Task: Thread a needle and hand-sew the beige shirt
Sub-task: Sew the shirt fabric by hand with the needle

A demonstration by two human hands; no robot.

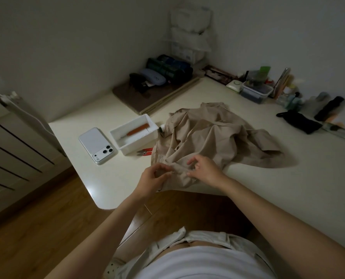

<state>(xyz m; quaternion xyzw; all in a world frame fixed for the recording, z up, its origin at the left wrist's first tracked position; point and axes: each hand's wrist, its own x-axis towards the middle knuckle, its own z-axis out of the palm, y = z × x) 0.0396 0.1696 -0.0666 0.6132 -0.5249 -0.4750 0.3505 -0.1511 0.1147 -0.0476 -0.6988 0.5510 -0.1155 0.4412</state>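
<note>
At the near edge of the bench [268,188], the person's two hands meet on a bunched fold of the beige shirt [213,133]. The left hand [155,178] has its fingers curled and pinches the fold from the left. The right hand [204,168] pinches the same fold from the right between thumb and bent fingers. Any needle or thread between them is too small to make out. The rest of the shirt lies crumpled on the bench, spreading away from the hands toward the far right.

Just left of the shirt lie red snips [145,152], touching the near corner of a white box [141,144]. An orange-handled tool [137,130] lies inside the box. Left of the box a white phone [98,146] rests face down.

Farther off, a brown mat [147,97] sits by the far wall. A clear lidded container [256,92] and a black pouch [300,121] lie at the far right.
</note>
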